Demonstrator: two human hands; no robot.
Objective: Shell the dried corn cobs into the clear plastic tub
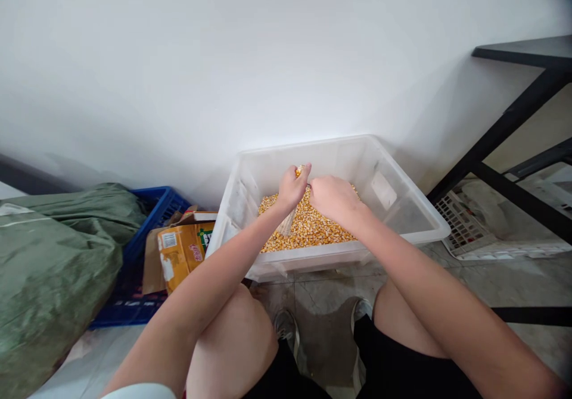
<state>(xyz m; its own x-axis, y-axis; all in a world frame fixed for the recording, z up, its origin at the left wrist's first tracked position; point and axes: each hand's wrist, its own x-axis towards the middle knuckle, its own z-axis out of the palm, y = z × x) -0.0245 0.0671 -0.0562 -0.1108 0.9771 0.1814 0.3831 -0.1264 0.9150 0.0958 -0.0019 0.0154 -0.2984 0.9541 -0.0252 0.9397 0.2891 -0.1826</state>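
My left hand (292, 189) is wrapped round a corn cob (286, 225). Yellow kernels show at the cob's upper end, above my thumb, while its pale lower end looks stripped. Close on the right, my right hand (333, 196) is closed in a fist. A thin dark bit sticks out between the fist and the cob, but what the fist holds is mostly hidden. Both hands are over a translucent plastic bin (404, 232) with loose corn kernels (308, 235) spread across its bottom.
The bin stands on the tiled floor against a white wall (286, 59), before my knees. At left are a green sack (58, 268), a blue crate (129, 304) and a yellow carton (181, 259). A black metal frame (513, 113) and a white basket (465, 223) are at right.
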